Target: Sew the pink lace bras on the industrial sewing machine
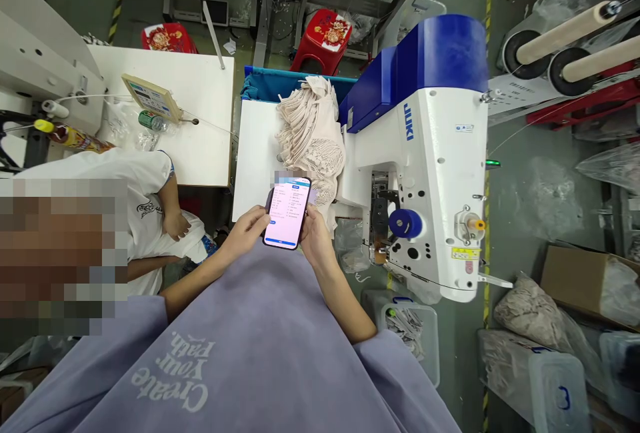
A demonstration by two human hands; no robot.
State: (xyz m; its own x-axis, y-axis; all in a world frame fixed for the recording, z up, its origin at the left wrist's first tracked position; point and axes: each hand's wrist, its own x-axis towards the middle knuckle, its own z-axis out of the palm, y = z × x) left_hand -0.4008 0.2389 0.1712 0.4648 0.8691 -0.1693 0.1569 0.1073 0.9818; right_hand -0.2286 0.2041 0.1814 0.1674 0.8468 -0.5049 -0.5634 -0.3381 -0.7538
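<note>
A smartphone (287, 213) with a lit white screen is held upright in front of my chest, above my lavender shirt. My left hand (246, 233) wraps its left edge, thumb on the glass. My right hand (315, 236) cups the right edge from behind, fingers closed round it. Just beyond the phone lies a pile of beige lace fabric pieces (313, 133) on a white worktable (255, 159). A white and blue JUKI sewing machine (430, 146) stands to the right of the pile.
A seated person in a white shirt (145, 199) is close on my left, beside another white table (195, 99) with a control panel. Red stools (327, 33) stand at the back. Clear bins (415, 336), a cardboard box (590, 283) and bagged fabric sit at right.
</note>
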